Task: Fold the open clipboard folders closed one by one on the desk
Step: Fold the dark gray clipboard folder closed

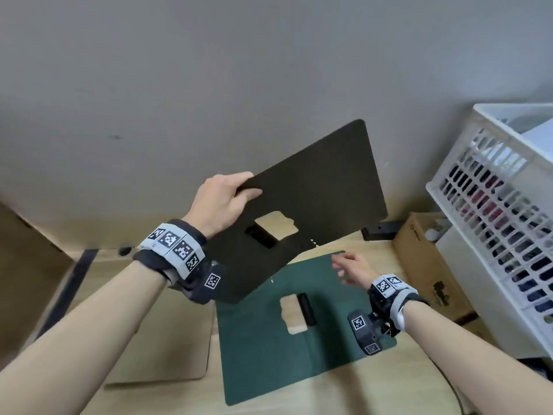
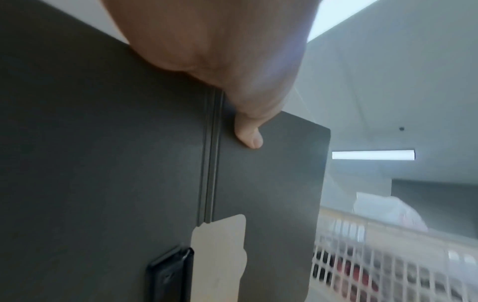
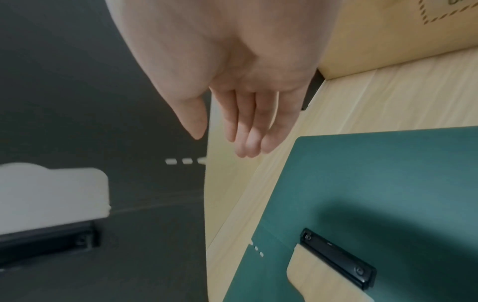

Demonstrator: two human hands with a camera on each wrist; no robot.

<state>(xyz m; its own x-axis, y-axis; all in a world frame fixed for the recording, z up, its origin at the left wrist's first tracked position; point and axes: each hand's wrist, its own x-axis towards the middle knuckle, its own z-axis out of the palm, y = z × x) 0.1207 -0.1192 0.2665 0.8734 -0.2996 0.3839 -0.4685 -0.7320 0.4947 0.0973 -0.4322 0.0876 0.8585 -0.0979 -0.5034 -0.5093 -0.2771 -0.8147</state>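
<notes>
Left hand (image 1: pixel 220 202) grip pinches the open black flat plastic clipboard folder (image 1: pixel 317 187) at its top edge, held tilted above the worktop (image 1: pixel 329 393). Right hand (image 1: pixel 351 269) hangs slack-fingered, empty, at 3 o'clock over the open green clipboard folder (image 1: pixel 269 360). Risk: one-handed pinch; black folder could swing or slip onto the green.

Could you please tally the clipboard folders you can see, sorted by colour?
Black open clipboard folder, held up by the left hand: 1
Dark green open clipboard folder, flat on the desk: 1
Tan closed folder, flat on the desk: 1
Total: 3
</notes>
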